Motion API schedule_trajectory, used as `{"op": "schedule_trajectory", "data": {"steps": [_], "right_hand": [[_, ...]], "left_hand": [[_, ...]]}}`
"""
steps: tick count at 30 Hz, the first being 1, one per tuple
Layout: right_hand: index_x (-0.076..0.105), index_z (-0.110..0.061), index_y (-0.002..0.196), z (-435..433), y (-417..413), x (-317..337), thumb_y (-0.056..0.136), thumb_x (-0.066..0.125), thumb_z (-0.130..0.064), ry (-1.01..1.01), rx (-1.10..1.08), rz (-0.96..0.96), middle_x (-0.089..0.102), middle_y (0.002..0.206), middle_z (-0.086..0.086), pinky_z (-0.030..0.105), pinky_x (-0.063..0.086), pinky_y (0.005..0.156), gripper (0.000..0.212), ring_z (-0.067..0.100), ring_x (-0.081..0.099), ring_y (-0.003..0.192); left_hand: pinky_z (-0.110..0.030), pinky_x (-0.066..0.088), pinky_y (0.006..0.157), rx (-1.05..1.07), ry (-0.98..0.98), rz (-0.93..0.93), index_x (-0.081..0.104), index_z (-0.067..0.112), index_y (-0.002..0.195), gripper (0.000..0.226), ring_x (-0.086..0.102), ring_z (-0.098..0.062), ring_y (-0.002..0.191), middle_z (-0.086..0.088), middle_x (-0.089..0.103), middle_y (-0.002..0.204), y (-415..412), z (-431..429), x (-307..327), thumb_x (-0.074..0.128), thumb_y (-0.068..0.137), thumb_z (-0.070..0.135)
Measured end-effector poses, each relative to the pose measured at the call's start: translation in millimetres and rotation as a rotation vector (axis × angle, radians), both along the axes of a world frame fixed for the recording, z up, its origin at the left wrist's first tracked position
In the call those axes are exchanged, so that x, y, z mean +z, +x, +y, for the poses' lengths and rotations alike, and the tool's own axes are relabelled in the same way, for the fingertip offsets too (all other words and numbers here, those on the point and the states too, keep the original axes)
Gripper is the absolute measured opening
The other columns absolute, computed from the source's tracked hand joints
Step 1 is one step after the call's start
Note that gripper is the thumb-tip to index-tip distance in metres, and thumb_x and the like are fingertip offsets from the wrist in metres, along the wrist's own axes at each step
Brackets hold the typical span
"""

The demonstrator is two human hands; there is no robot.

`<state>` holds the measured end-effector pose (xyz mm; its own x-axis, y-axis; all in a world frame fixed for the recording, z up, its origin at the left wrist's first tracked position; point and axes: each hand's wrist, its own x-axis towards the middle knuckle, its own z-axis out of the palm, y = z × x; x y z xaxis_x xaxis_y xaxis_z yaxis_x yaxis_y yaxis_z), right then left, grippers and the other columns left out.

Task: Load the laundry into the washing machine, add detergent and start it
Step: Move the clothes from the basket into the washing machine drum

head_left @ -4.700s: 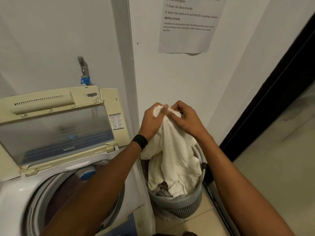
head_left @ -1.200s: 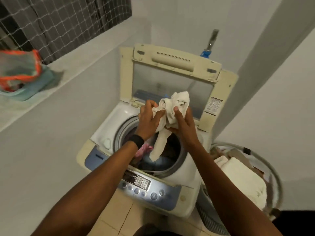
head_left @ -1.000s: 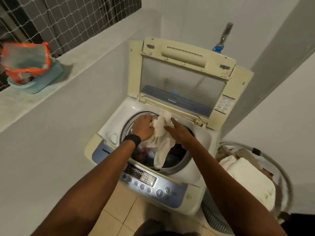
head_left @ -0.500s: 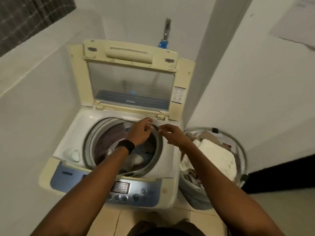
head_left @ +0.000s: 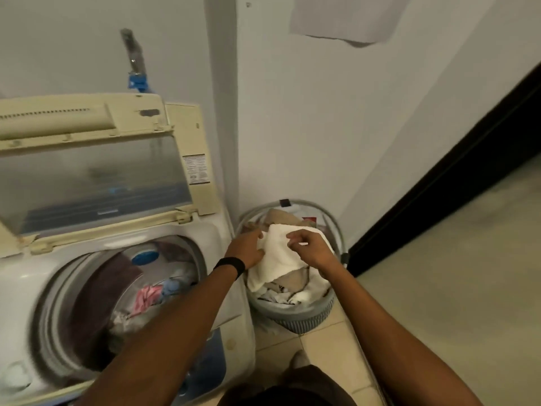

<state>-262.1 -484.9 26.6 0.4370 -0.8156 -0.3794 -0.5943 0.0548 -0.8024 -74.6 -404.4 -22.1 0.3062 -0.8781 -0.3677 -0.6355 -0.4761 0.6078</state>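
Hands leaving washing machine point(head_left: 210, 235) drum, previous piece now lying inside. Left hand point(head_left: 246, 249) gripping edge of white towel point(head_left: 281, 260), right hand point(head_left: 310, 249) fingers point(head_left: 292, 238) pinching its top fold. Towel still lying in laundry basket point(head_left: 292, 316); loading continuing, detergent waiting.

You are in a home laundry corner. Evidence: a top-loading washing machine point(head_left: 210, 230) stands against a plain white wall, its yellowed lid point(head_left: 87, 177) raised and mixed clothes point(head_left: 146, 297) lying in the drum. A tap point(head_left: 133, 54) with a blue fitting is mounted on the wall above it. Just beside the machine, a round plastic basket point(head_left: 292, 316) heaped with laundry point(head_left: 281, 259) sits on the beige tiled floor point(head_left: 328, 350). A printed sheet point(head_left: 342, 16) is stuck to the wall.
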Motion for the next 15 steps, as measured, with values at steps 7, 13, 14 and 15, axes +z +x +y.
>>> {"op": "schedule_trajectory", "data": {"steps": [7,13,14,15], "right_hand": [[0.07,-0.022,0.115,0.8,-22.6,-10.5,0.088,0.079,-0.014,0.058,0.016,-0.047,0.067,0.114,0.003,0.033,0.056,0.089,0.03,0.021,0.066,0.108],[0.037,-0.027,0.151,19.6,8.5,-7.8,0.064,0.093,-0.043,-0.135,0.246,-0.097,0.05,0.142,-0.009,0.021,0.044,0.107,0.105,0.004,0.049,0.129],[0.038,-0.023,0.151,20.3,14.3,-7.6,0.067,0.091,-0.04,-0.211,0.236,-0.107,0.052,0.143,-0.009,0.021,0.041,0.11,0.101,0.003,0.049,0.129],[0.044,-0.02,0.148,18.8,18.5,-6.5,0.075,0.088,-0.035,-0.284,0.197,-0.118,0.057,0.139,-0.006,0.025,0.043,0.109,0.086,0.006,0.053,0.126]], "left_hand": [[-0.031,0.047,0.078,0.175,-0.122,0.138,0.058,0.013,0.115,0.04,0.063,-0.024,0.091,-0.003,0.066,0.101,-2.1,-17.2,-6.2,0.079,0.087,0.032],[-0.036,0.063,0.072,0.319,-0.35,0.611,0.061,0.017,0.112,0.03,0.073,-0.024,0.086,-0.008,0.074,0.091,-5.8,-41.2,50.2,0.08,0.09,0.026],[-0.033,0.062,0.069,0.347,-0.379,0.647,0.062,0.015,0.113,0.031,0.073,-0.022,0.083,-0.008,0.074,0.089,-7.1,-41.4,57.9,0.08,0.09,0.024],[-0.031,0.061,0.067,0.376,-0.405,0.692,0.063,0.012,0.114,0.032,0.073,-0.02,0.081,-0.008,0.074,0.088,-7.8,-40.9,64.7,0.08,0.089,0.022]]}}
